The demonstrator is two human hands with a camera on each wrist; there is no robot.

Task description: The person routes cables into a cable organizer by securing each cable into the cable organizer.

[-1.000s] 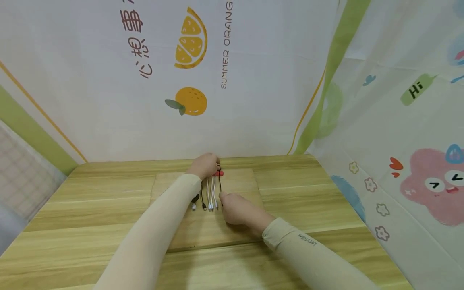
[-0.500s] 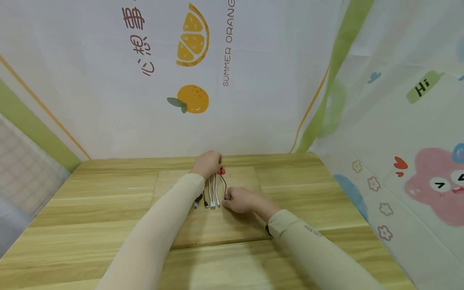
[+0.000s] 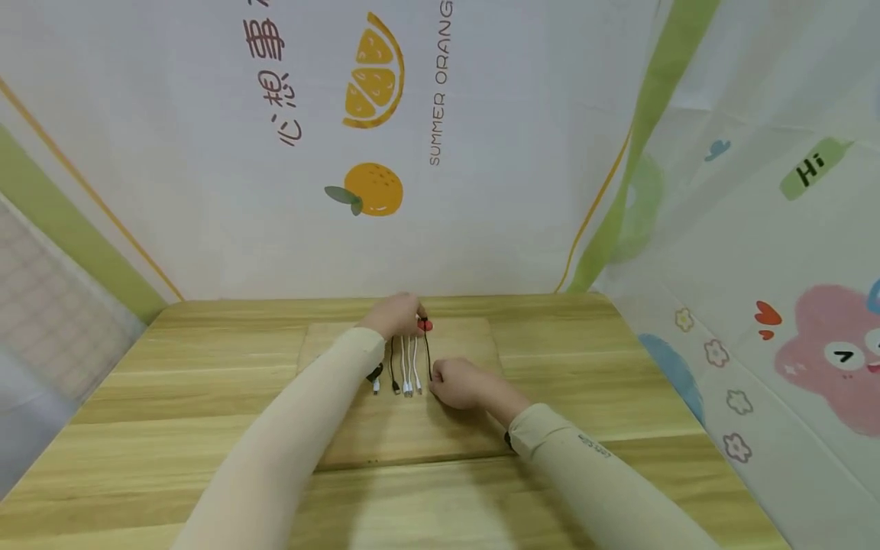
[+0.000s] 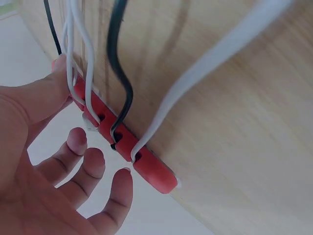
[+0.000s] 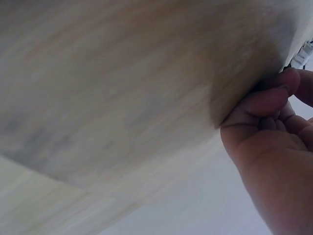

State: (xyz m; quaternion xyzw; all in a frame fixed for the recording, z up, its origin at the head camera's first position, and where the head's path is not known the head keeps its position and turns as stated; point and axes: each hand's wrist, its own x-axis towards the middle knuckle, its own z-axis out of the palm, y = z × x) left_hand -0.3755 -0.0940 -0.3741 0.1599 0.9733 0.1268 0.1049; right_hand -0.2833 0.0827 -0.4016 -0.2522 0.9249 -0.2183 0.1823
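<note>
A red cable organizer strip (image 4: 154, 172) lies at the far edge of a wooden board, with white and black cables seated in its notches. My left hand (image 3: 393, 315) is at the strip's right end, thumb and index finger pinching the black cable (image 3: 428, 351) there; its other fingers are loosely bent in the left wrist view. Lower down, my right hand (image 3: 462, 384) pinches the same cable near its front end, and its fingers hide the tip. Several white cables (image 3: 415, 355) and another black cable (image 3: 393, 363) run forward from the strip, left of it.
The thin wooden board (image 3: 406, 439) rests on a wood-grain table (image 3: 591, 382). A white connector (image 3: 376, 387) lies beside the left forearm, which covers part of the board. Printed cloth (image 3: 495, 191) hangs behind the table and along its right side.
My right hand first shifts slightly right along with the black cable, which bows and then straightens. The left hand stays at the strip's right end. The head view drifts slightly.
</note>
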